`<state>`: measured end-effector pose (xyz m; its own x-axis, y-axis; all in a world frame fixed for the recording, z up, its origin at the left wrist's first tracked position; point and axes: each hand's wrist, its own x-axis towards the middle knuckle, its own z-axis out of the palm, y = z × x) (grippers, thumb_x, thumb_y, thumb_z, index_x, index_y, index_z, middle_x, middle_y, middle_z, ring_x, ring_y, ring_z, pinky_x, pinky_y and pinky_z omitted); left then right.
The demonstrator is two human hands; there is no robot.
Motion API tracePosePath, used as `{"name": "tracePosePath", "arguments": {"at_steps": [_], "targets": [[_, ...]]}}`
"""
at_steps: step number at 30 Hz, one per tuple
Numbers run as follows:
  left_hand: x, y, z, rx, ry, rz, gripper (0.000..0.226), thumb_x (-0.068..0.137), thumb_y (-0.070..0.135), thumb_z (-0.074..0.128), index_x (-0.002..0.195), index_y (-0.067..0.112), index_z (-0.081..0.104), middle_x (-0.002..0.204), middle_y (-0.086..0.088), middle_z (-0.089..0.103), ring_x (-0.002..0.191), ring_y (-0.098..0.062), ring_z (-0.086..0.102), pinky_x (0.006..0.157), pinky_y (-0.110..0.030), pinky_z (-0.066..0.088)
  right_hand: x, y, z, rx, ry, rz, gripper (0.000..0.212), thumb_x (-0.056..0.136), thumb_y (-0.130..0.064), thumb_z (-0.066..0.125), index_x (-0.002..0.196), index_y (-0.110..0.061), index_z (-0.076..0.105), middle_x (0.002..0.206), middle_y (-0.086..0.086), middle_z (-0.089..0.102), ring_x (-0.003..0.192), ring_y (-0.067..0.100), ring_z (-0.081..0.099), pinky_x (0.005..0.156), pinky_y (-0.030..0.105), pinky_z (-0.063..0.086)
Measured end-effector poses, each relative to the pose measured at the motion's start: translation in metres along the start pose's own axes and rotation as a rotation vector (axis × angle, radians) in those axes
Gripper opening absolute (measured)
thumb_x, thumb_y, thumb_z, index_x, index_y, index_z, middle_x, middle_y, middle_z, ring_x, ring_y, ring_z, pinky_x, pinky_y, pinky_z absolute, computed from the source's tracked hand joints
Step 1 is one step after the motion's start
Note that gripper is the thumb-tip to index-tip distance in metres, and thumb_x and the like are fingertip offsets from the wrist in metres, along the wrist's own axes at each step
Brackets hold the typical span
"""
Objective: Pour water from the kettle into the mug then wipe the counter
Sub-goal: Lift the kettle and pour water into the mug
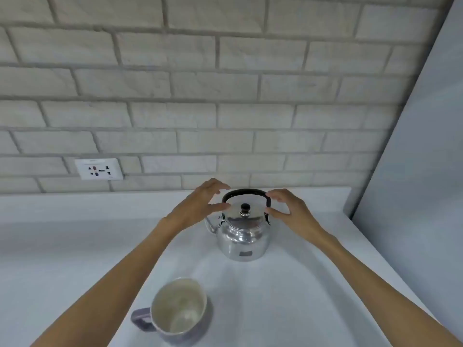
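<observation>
A shiny steel kettle (243, 236) with a black arched handle and a black lid knob stands on the white counter (288, 296), its spout pointing left. My left hand (203, 201) hovers at the handle's left end, fingers spread, thumb near the lid edge. My right hand (288, 209) is at the handle's right end, fingers curled apart and touching or nearly touching it. Neither hand grips anything. A mug (178, 309) with a pale inside and a purple-grey handle sits in front of the kettle, nearer to me, upright and looking empty.
A pale brick-tile wall rises behind the counter, with a white power socket (99, 169) at its lower left. A grey panel or wall (421, 171) closes off the right side. No cloth is in view.
</observation>
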<state>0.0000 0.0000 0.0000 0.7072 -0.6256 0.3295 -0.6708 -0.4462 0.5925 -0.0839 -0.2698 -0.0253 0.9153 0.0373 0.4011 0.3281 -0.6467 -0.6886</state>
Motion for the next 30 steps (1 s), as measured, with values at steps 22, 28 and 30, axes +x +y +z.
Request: {"name": "tracePosePath", "arguments": {"at_steps": [22, 28, 30], "targets": [[0.032, -0.013, 0.061, -0.314, 0.193, -0.17, 0.021, 0.098, 0.021, 0.044, 0.112, 0.008, 0.052, 0.092, -0.012, 0.065, 0.089, -0.024, 0.062, 0.082, -0.024, 0.048, 0.049, 0.02, 0.044, 0.354, 0.109, 0.105, 0.006, 0.094, -0.023, 0.061, 0.091, -0.027, 0.064, 0.066, -0.016, 0.062, 0.06, -0.002, 0.056, 0.062, 0.011, 0.045], [0.033, -0.011, 0.06, -0.278, 0.187, -0.17, 0.017, 0.099, 0.023, 0.041, 0.104, 0.01, 0.051, 0.084, -0.002, 0.057, 0.075, -0.015, 0.053, 0.067, -0.011, 0.043, 0.05, 0.017, 0.045, 0.355, 0.153, 0.118, 0.01, 0.093, -0.022, 0.062, 0.09, -0.03, 0.065, 0.064, -0.027, 0.063, 0.062, -0.007, 0.056, 0.061, 0.007, 0.042], [0.032, -0.01, 0.06, -0.267, 0.191, -0.172, 0.016, 0.099, 0.023, 0.041, 0.104, 0.011, 0.051, 0.085, -0.004, 0.057, 0.074, -0.015, 0.053, 0.067, -0.013, 0.043, 0.049, 0.014, 0.045, 0.365, 0.163, 0.115, 0.011, 0.093, -0.021, 0.062, 0.089, -0.031, 0.066, 0.065, -0.027, 0.064, 0.062, -0.008, 0.056, 0.06, 0.007, 0.042]]}}
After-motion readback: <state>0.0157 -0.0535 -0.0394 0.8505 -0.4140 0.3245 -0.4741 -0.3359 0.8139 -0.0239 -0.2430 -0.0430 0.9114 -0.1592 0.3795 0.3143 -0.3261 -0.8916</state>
